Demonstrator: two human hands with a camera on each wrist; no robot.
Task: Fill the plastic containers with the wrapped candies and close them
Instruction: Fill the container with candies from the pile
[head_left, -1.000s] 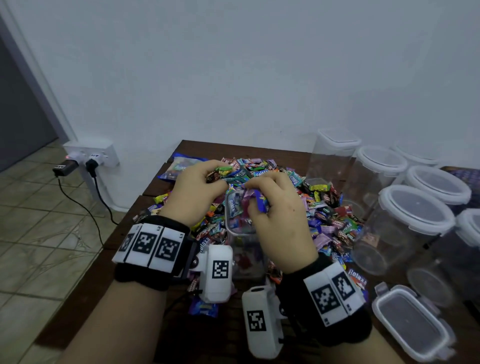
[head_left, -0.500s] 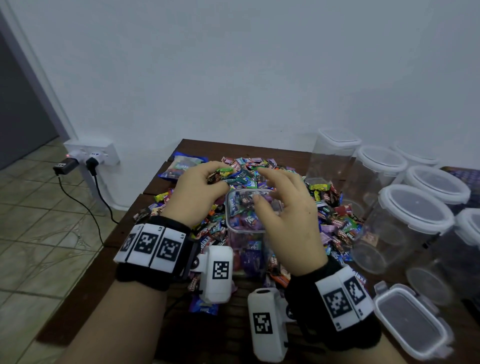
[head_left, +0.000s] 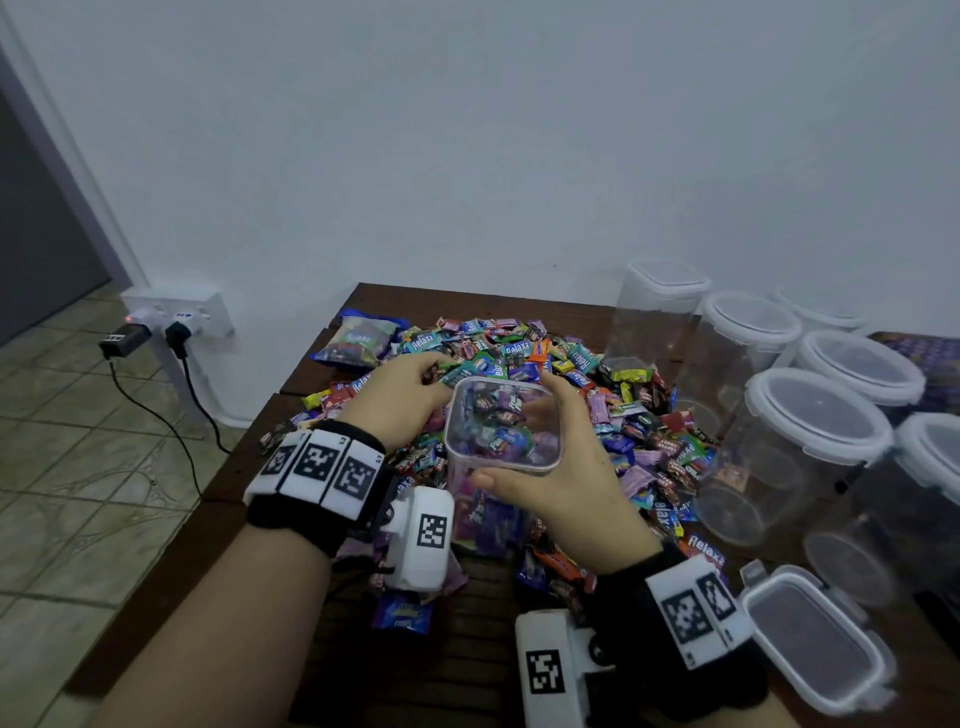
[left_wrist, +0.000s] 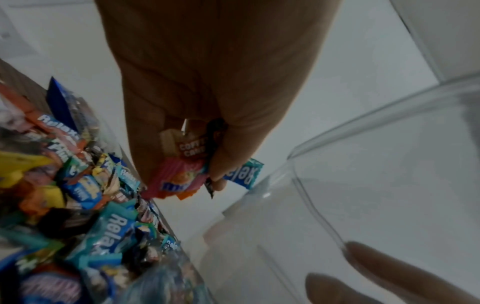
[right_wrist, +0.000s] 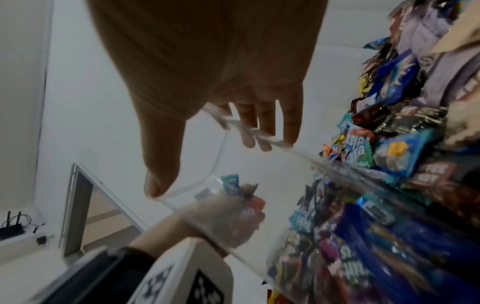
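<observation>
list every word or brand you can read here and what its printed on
"Relaxa": teal candy wrappers in the pile, and an orange one by the right wrist.
"COFF… CAN…", cut off: brown wrapper that the left hand grips.
Other wrappers, candy bag: too blurred.
Wristband squares: patterns, no words.

- A clear square container (head_left: 503, 423) stands open in the candy pile, partly filled.
- Bright wrapped candies (head_left: 644, 410) lie heaped on the counter (head_left: 415, 670).

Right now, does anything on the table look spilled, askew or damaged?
Nothing stands out. The candy pile is loose on the table, the open container stands upright, its lid lies beside it. Nothing looks damaged.
</observation>
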